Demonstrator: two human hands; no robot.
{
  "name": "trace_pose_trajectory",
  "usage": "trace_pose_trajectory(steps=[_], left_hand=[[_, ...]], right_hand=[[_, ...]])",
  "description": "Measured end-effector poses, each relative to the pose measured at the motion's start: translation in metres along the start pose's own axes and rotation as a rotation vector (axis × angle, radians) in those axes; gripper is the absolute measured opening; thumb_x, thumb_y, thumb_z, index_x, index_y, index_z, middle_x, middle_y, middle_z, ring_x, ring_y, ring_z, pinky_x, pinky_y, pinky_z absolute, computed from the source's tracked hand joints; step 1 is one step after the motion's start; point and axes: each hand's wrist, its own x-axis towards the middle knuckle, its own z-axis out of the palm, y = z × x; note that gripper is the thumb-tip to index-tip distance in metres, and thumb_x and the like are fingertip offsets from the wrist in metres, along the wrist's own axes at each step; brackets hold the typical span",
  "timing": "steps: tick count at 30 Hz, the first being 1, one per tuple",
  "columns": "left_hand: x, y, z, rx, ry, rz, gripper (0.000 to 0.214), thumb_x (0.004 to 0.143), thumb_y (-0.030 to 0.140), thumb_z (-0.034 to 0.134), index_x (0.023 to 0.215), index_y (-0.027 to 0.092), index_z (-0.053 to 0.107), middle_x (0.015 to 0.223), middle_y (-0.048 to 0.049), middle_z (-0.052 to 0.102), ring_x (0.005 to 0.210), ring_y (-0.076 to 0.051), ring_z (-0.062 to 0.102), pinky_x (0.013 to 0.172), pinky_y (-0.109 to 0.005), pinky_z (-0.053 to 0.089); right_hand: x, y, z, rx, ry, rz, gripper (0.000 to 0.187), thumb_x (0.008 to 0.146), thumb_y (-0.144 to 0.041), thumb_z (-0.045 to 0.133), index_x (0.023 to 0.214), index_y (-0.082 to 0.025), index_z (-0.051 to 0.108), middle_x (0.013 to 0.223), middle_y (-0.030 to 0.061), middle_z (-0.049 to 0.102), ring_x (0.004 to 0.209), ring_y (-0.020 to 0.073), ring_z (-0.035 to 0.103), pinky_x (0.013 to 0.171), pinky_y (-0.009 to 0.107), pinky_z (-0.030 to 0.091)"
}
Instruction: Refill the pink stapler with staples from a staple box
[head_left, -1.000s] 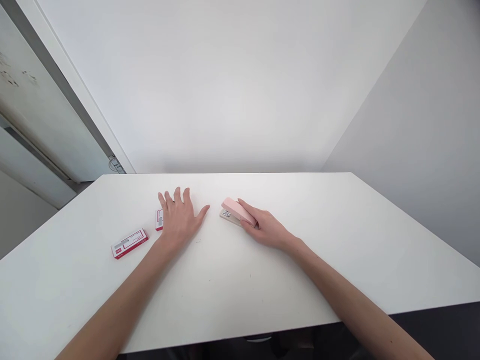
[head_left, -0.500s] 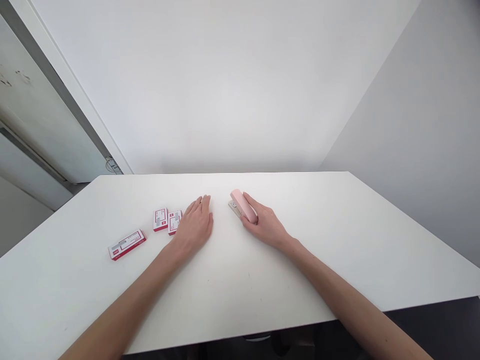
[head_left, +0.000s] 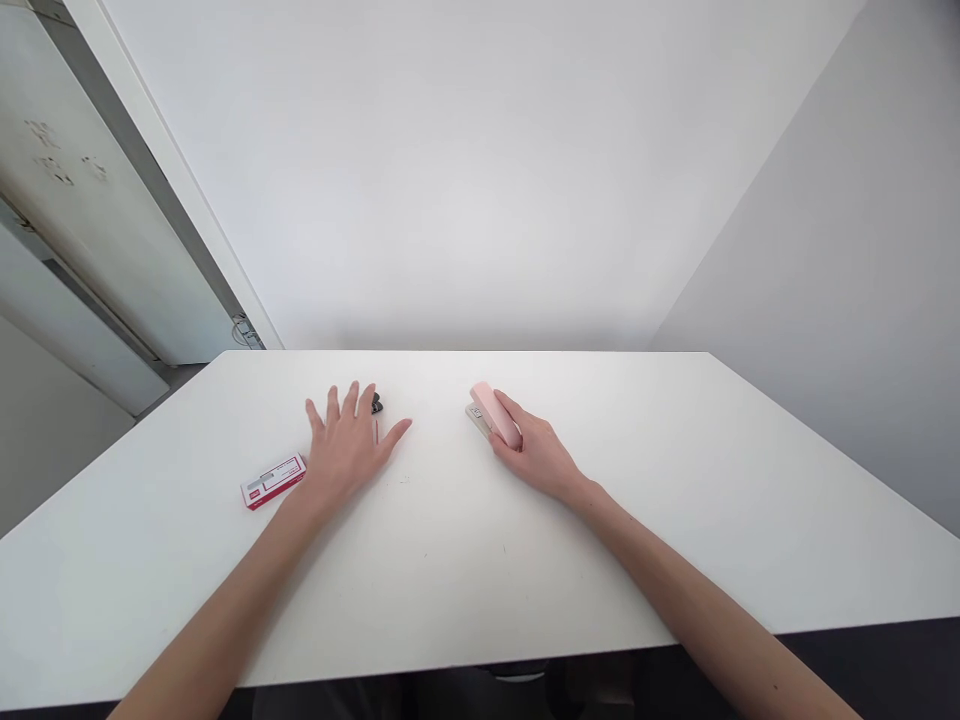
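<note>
My right hand (head_left: 536, 452) is wrapped round a pink stapler (head_left: 495, 415), thumb on one side and fingers on the other. The stapler lies slanted on the white table, its pale base (head_left: 478, 418) showing at the left. Over to the left, my left hand (head_left: 346, 440) is spread, palm down, holding nothing visible. Beside its index finger a small black object (head_left: 377, 404) peeks out, mostly covered; its kind is unclear. A red-and-white box (head_left: 274, 481) lies left of the left wrist. The two smaller boxes are hidden under the left hand, except perhaps a red edge near the thumb.
The white table (head_left: 600, 560) runs back to a white wall (head_left: 480, 200). A grey wall (head_left: 840, 250) stands at the right. Beyond the table's left side are a white frame post (head_left: 180, 180) and a pale, marked panel (head_left: 112, 200).
My left hand has moved left over the two small boxes and spread its fingers, uncovering part of the black object. My right hand keeps hold of the stapler. The view has shifted slightly.
</note>
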Motion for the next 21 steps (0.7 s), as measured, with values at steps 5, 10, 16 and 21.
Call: trace_pose_trajectory(steps=[5, 10, 16, 21], left_hand=[[-0.025, -0.028, -0.01, -0.005, 0.001, -0.042, 0.085, 0.096, 0.074, 0.037, 0.154, 0.013, 0.048, 0.169, -0.0188, 0.033, 0.157, -0.048, 0.023, 0.123, -0.073, 0.014], [-0.045, -0.023, -0.014, -0.12, -0.096, -0.002, 0.073, 0.101, 0.063, 0.033, 0.154, 0.015, 0.047, 0.167, -0.0159, 0.039, 0.154, -0.039, 0.037, 0.124, -0.064, 0.029], [-0.061, 0.017, -0.014, -0.152, -0.104, 0.105, 0.067, 0.105, 0.056, 0.032, 0.156, 0.015, 0.047, 0.167, -0.0133, 0.04, 0.154, -0.036, 0.038, 0.125, -0.061, 0.03], [-0.061, 0.064, -0.006, -0.184, -0.097, 0.17, 0.066, 0.106, 0.054, 0.035, 0.157, 0.014, 0.045, 0.168, -0.0147, 0.037, 0.155, -0.039, 0.036, 0.126, -0.063, 0.029]], right_hand=[[-0.001, -0.002, -0.002, 0.024, -0.023, 0.021, 0.071, 0.097, -0.036, 0.052, 0.164, -0.032, 0.028, 0.131, 0.0081, 0.067, 0.099, 0.0263, 0.066, 0.078, 0.04, 0.053], [-0.003, -0.01, -0.005, 0.059, -0.062, 0.001, 0.075, 0.095, -0.033, 0.052, 0.165, -0.034, 0.024, 0.128, 0.0083, 0.067, 0.099, 0.0276, 0.066, 0.077, 0.041, 0.053], [-0.01, -0.017, -0.006, 0.127, -0.084, -0.013, 0.076, 0.095, -0.035, 0.055, 0.165, -0.036, 0.025, 0.136, 0.0081, 0.065, 0.106, 0.0286, 0.068, 0.082, 0.044, 0.055], [-0.008, -0.015, 0.001, 0.321, -0.061, 0.028, 0.078, 0.096, -0.05, 0.061, 0.164, -0.031, 0.029, 0.161, 0.0113, 0.048, 0.141, 0.031, 0.054, 0.091, 0.042, 0.058]])
